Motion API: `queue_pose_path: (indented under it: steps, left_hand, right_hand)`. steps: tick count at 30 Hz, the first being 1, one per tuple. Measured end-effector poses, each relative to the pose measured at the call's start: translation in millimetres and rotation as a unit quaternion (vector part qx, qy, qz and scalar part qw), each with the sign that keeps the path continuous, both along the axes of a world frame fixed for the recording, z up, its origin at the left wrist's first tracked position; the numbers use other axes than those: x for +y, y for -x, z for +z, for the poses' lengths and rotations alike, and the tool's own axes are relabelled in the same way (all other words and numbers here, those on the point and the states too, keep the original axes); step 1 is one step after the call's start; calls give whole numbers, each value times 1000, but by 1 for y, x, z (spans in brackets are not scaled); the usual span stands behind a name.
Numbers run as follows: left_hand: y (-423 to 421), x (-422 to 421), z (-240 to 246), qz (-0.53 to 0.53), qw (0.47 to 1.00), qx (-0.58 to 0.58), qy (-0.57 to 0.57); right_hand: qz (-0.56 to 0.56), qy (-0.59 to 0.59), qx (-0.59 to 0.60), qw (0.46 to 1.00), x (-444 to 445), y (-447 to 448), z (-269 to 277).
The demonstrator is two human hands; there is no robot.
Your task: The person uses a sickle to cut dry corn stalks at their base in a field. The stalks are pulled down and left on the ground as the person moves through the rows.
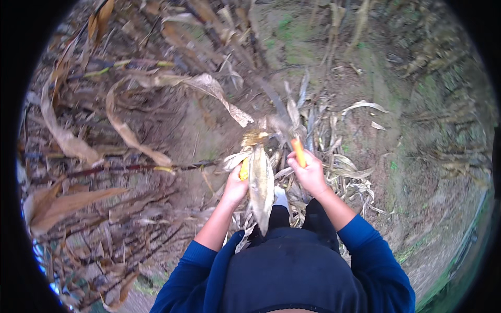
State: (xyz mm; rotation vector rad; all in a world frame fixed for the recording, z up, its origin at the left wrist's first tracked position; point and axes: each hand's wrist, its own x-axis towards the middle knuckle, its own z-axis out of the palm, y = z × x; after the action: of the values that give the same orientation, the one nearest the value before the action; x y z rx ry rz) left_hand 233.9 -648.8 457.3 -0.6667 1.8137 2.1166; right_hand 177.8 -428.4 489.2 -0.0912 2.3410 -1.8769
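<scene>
My left hand (235,189) grips an ear of corn (244,169), whose yellow kernels show beside the fingers. A long pale husk leaf (261,186) hangs from it toward my body, and a browned tuft (253,137) sits at its far end. To the right, my right hand (312,175) is closed around the orange handle (299,152) of a tool. Beyond the handle a grey blur runs forward, so the shape of the tool's working end cannot be told. The two hands are apart, with the tool clear of the ear.
Loose dry husks (354,172) lie heaped around my feet, where one white shoe (280,196) shows. Dry cornstalks (129,168) and curled leaves (131,137) fill the left side. Bare soil (364,137) with some green growth lies to the right.
</scene>
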Motion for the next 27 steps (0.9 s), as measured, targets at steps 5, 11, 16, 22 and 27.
queue_pose_path:
  steps: [5,11,16,22,27]
  left_hand:
    - [36,33,53,-156,941,140,265]
    - [53,65,117,-366,844,225,320]
    - [69,80,149,-482,758,254,358]
    - [67,113,177,-557,720,237,340]
    - [24,174,200,-345,873,-191,-286]
  right_hand:
    - [-130,188,-113,967,45,2,59]
    - [35,-84,-100,991,101,-8,115]
    - [155,-225,-17,962,113,-28,151]
    - [229,-128,-39,964,146,-43,153]
    - [183,153,-119,964,179,-71,132]
